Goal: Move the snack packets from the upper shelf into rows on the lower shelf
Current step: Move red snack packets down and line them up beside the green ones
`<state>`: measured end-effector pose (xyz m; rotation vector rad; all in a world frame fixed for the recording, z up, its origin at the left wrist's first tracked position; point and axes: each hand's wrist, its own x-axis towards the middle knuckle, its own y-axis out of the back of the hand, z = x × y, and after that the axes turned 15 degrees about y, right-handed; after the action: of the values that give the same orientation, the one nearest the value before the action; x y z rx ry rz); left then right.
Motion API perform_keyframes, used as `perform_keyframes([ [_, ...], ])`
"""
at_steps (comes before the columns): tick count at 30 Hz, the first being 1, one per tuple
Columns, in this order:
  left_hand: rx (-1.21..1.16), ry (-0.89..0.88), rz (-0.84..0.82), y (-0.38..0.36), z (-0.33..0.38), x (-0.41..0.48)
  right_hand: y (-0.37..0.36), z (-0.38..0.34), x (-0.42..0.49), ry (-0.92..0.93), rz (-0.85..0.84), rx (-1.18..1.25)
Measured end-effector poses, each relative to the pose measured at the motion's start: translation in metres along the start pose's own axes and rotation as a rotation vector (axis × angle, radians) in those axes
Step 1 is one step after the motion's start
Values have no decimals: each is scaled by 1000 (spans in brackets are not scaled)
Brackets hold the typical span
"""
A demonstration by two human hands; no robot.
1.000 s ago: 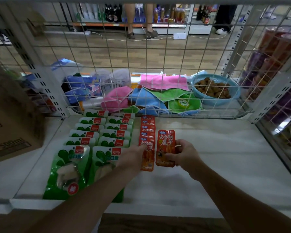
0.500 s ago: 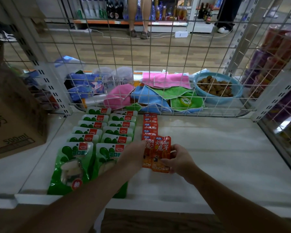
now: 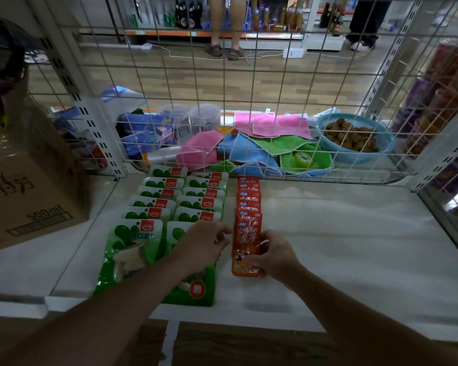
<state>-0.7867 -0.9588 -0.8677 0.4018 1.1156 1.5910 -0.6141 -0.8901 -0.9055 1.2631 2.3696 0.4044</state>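
— white shelf board in a shop, wire mesh along its back edge, wooden floor and two pairs of legs beyond. what on the board?

— toward the left edge, two rows of green packets, overlapping from the back edge right down to the front edge. just beside them on the right, one row of orange packets, overlapping as well, starting at the back edge and ending around the middle of the board.

— and the hands?

— both at the near end of the orange row. right hand gripping the front orange packet, thumb and fingers curled onto its right edge. packet lying on the board, overlapping the one behind it.

— left hand?

— left hand above the right green row, forearm crossing the nearest green packet. fingers bent, tips against the left edge of the front orange packet. pinching or only touching: cannot tell.

— anything else?

— cardboard box at the left edge, printed "500ml". behind the mesh, pink, blue and green cloths, a tape roll lying on a green one, and a blue basket of brown lumps off to the right.
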Motion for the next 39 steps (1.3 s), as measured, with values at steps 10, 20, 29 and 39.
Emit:
perform_keyframes([
  [10, 15, 3, 4, 1, 4, 4, -9, 7, -6, 151, 67, -256],
  [20, 23, -13, -6, -2, 10, 3, -9, 10, -6, 148, 59, -279],
  [29, 52, -34, 46, 4, 11, -3, 13, 3, -23, 296, 150, -506],
  [39, 168, -116, 229, 39, 18, -56, 61, -59, -67, 469, -11, -822],
])
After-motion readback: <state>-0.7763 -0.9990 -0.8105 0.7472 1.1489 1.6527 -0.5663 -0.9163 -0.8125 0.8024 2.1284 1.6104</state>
